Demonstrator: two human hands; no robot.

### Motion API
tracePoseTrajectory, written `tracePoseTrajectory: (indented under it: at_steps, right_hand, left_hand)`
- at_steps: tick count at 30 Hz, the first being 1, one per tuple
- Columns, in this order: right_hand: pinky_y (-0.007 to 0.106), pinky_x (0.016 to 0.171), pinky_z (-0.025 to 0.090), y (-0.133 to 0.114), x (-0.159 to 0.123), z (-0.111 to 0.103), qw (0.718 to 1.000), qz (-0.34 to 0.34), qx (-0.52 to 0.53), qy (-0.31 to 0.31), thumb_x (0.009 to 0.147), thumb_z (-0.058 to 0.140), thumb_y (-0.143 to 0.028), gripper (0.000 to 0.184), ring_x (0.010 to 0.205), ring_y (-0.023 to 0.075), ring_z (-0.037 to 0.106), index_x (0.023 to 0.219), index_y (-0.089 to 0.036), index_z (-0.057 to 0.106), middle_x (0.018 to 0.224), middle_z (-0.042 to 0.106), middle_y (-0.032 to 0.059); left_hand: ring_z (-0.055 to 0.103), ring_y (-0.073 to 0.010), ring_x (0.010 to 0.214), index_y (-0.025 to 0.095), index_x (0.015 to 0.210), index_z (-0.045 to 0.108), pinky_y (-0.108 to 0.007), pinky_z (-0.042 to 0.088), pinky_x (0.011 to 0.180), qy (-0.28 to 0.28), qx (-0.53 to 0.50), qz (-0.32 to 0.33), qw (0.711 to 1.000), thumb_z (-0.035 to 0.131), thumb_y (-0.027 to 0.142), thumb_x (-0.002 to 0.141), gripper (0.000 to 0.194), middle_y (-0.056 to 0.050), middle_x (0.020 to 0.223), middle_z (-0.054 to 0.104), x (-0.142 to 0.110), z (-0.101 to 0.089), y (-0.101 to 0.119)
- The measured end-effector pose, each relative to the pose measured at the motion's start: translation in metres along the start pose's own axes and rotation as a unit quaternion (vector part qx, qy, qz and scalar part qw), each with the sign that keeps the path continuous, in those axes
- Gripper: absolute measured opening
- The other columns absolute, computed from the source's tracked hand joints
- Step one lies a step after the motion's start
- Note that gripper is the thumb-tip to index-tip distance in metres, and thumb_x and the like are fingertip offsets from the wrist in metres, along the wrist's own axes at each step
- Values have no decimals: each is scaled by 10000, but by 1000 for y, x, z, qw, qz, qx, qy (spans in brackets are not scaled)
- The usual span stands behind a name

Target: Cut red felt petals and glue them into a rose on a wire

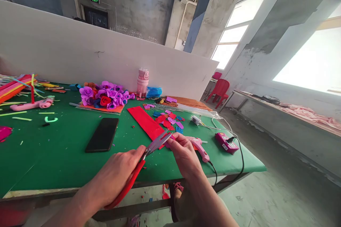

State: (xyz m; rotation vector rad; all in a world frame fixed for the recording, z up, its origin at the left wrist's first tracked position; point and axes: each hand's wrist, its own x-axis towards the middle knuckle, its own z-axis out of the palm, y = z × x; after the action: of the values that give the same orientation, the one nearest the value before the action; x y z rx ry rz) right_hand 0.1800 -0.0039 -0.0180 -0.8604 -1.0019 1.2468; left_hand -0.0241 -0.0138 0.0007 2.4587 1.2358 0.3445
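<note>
My left hand (pixel 117 175) is closed round the red handles of a pair of scissors (pixel 138 170), whose blades open toward the right. My right hand (pixel 183 156) pinches a small purple foam piece (pixel 168 144) at the blade tips. Both hands hover over the front edge of the green table (pixel 53 156). Just beyond them lies a red foam strip (pixel 145 122) and a scatter of red, purple and blue cut petals (pixel 170 118).
A black phone (pixel 102 134) lies left of the strip. A pink glue gun (pixel 199 147) and a pink power block (pixel 226 142) with cables sit at right. Foam roses (pixel 105 96), a pink bottle (pixel 142 84), foam sticks (pixel 16 88) and a white partition (pixel 66 49) stand behind.
</note>
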Motion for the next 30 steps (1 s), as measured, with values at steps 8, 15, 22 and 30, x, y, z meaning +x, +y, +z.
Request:
tracePoseTrajectory:
  at_steps: [8, 15, 22, 30]
  right_hand:
    - [234, 679, 362, 0, -1, 1, 1000, 9, 10, -11, 700, 725, -261, 150, 636, 101, 516, 655, -179, 607, 631, 615, -35]
    - [241, 661, 351, 1, -1, -1, 1000, 7, 18, -20, 707, 720, -266, 144, 630, 105, 501, 666, -180, 612, 633, 602, -32]
    - [237, 657, 353, -1, 0, 0, 999, 14, 38, -15, 679, 739, -277, 172, 611, 97, 495, 652, -179, 601, 628, 604, -36]
    - [243, 650, 362, -5, -1, 0, 999, 12, 31, -13, 664, 741, -272, 170, 601, 104, 501, 640, -180, 600, 604, 598, -35]
  left_hand:
    - [361, -133, 473, 241, 837, 390, -256, 158, 458, -1, -20, -6, 1000, 280, 90, 830, 188, 38, 616, 480, 0, -1, 2]
    - [337, -129, 457, 244, 850, 389, -258, 149, 445, -7, -32, -4, 999, 294, 112, 832, 163, 44, 597, 461, -1, 1, 1]
    - [313, -130, 459, 235, 831, 394, -259, 150, 444, -6, -36, 6, 999, 299, 113, 821, 155, 47, 554, 415, -1, -2, 3]
    - [311, -121, 449, 239, 820, 389, -248, 152, 439, 5, -52, 4, 999, 330, 138, 819, 117, 57, 539, 395, -2, -1, 3]
